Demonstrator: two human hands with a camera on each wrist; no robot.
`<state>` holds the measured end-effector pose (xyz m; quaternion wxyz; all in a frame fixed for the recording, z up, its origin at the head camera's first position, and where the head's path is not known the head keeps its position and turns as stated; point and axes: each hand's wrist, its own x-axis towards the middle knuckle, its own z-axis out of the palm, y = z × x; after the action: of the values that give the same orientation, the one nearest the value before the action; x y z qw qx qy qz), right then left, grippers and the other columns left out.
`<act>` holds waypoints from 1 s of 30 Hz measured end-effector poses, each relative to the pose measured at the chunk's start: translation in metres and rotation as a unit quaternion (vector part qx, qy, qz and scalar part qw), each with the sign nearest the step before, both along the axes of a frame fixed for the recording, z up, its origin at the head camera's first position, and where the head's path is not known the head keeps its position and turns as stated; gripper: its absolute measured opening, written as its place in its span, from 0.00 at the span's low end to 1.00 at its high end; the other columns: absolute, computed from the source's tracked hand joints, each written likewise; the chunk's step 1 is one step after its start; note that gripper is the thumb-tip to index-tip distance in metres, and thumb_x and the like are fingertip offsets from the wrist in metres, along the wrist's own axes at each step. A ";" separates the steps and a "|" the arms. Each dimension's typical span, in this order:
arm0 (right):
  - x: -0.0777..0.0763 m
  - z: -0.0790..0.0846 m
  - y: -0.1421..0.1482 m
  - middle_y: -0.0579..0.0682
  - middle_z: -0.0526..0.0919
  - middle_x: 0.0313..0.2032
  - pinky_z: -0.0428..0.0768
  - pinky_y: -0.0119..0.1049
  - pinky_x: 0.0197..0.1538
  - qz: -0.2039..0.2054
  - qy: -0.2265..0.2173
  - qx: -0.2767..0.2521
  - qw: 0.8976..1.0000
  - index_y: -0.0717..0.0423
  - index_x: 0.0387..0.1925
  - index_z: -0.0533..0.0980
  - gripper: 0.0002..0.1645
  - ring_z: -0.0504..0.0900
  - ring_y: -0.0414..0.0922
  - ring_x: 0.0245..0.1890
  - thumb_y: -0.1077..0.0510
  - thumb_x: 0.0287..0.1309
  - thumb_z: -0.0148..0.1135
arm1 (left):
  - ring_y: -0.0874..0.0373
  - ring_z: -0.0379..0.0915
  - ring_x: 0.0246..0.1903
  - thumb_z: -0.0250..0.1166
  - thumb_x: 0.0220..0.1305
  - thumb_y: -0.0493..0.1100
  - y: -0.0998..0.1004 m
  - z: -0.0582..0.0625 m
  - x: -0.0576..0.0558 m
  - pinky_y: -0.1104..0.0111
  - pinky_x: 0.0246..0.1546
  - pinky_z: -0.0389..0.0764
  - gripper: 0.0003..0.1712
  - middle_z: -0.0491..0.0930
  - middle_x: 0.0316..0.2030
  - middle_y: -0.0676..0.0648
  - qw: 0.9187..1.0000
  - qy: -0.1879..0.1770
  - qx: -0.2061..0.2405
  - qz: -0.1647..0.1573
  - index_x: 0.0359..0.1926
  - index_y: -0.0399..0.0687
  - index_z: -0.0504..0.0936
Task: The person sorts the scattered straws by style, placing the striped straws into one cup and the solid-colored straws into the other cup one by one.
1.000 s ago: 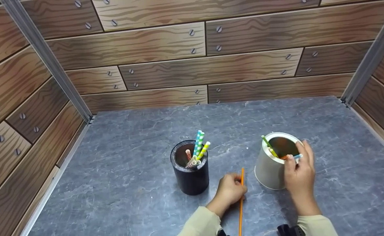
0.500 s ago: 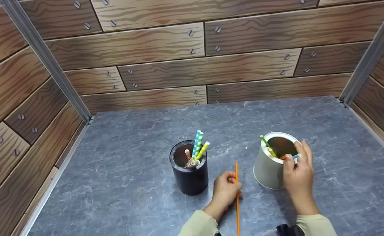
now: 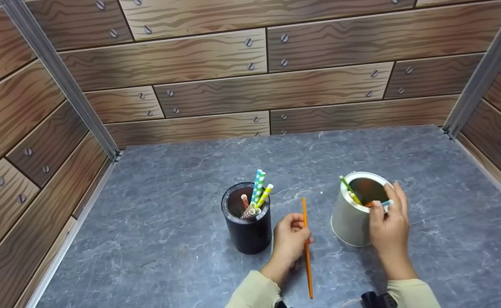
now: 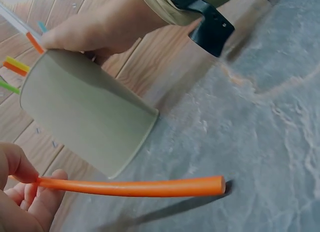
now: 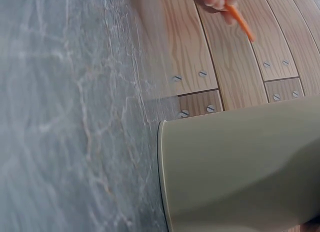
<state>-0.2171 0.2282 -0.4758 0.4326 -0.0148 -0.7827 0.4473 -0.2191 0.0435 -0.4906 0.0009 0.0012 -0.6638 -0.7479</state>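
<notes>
An orange straw (image 3: 308, 265) is pinched between the thumb and fingers of my left hand (image 3: 289, 237), between the two cups in the head view. In the left wrist view the straw (image 4: 150, 187) stretches rightward from the fingertips, its end close over the table. My right hand (image 3: 390, 226) grips the rim and right side of a whitish cup (image 3: 348, 220), its thumb at the near edge. Several straws lean inside that cup: green (image 3: 346, 184), yellow (image 3: 355, 198), orange and blue (image 3: 388, 202). The cup's wall (image 5: 240, 167) fills the lower part of the right wrist view.
Left of my left hand stands a black cup (image 3: 250, 237) holding several striped straws (image 3: 259, 188). The grey marbled table (image 3: 169, 214) is bounded by wood-print walls (image 3: 216, 94) with grey metal corner posts (image 3: 62, 81).
My left hand has moved left and away from me with the orange straw, whose near end now shows in the head view. The right hand and both cups have stayed in place.
</notes>
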 end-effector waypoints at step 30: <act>0.000 0.001 0.000 0.70 0.64 0.60 0.60 0.64 0.61 -0.004 0.007 0.004 1.000 0.69 0.56 0.68 0.26 0.61 0.68 0.61 0.64 0.54 0.53 | 0.64 0.73 0.29 0.62 0.51 0.27 -0.003 0.040 0.011 0.69 0.31 0.81 0.06 0.77 0.28 0.39 0.963 0.259 -0.011 0.074 0.32 0.35 0.75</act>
<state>-0.2170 0.2285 -0.4749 0.4397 -0.0129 -0.7812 0.4430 -0.2078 0.0410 -0.4501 0.2279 -0.1436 -0.6473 -0.7130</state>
